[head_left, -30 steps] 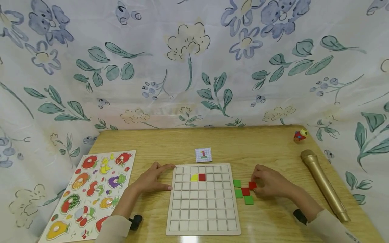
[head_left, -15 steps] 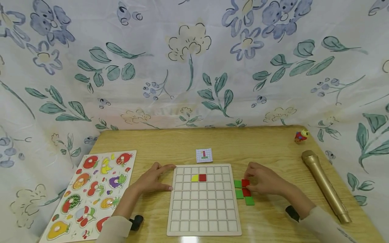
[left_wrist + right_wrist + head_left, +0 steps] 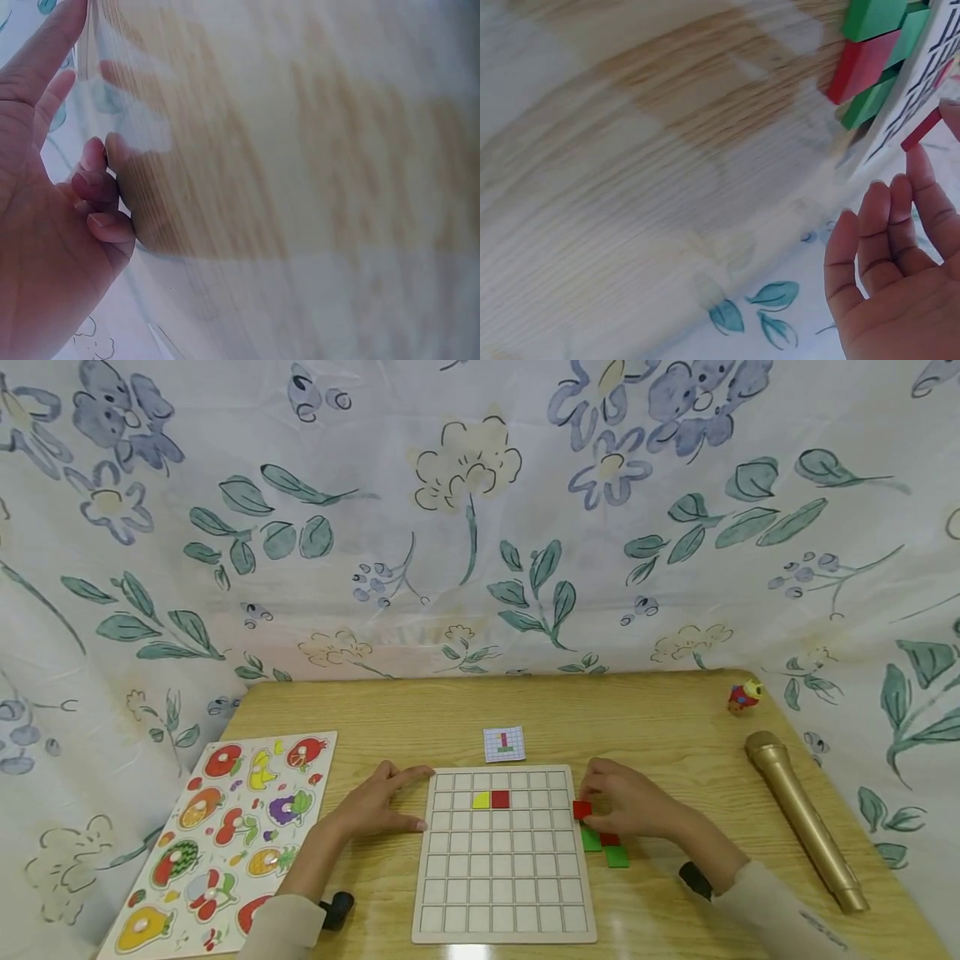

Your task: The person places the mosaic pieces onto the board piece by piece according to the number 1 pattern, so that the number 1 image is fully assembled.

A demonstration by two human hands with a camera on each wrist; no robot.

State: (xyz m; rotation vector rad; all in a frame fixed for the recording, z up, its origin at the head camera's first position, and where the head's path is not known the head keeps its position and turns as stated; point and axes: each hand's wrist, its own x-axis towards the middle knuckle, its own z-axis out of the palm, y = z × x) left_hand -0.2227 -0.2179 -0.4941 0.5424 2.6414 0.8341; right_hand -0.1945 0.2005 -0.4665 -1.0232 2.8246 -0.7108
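Observation:
In the head view, a pale square grid board lies on the table. A yellow tile with one rounded corner sits beside a red square tile in its second row. My left hand rests at the board's left edge, thumb and index finger spread against it. Between thumb and index finger, my right hand pinches another red tile over the board's right edge; the right wrist view also shows this red tile. Under and beside that hand lie a partly covered red tile and green tiles.
A small printed grid card lies behind the board. To the left is a fruit puzzle board. At the right are a gold microphone and a small red and yellow toy figure. A floral curtain hangs behind the table.
My right hand has taken the upper red tile from the loose group and carried it left to the board's right edge. My left hand has stayed in place.

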